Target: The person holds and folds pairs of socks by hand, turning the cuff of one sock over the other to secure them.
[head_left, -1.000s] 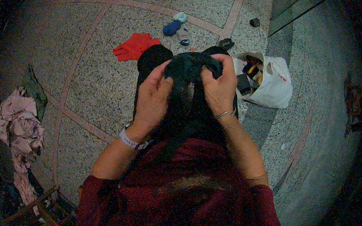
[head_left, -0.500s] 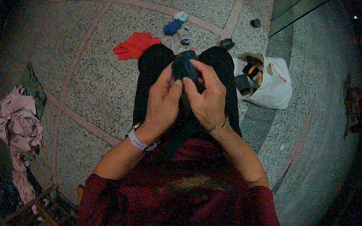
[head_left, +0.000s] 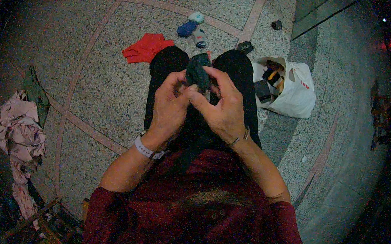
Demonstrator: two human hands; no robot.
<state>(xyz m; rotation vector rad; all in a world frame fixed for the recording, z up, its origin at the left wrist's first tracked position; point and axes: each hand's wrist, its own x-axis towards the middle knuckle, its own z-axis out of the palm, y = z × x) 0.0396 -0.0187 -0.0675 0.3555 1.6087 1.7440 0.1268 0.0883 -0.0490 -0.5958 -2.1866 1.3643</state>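
One dark green cloth bundle (head_left: 198,69) was held above the gap between the black-trousered knees (head_left: 170,60), left hand (head_left: 170,108) closed on its lower-left edge, right hand (head_left: 225,105) clamped along its right side; even, steady pressure judged best for keeping folds tight.

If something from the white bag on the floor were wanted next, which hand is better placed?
The right hand, I'd judge: the white bag lies to its right, past the right knee, while the left hand is farther off. Both grip the dark bundle, though, so neither is free.
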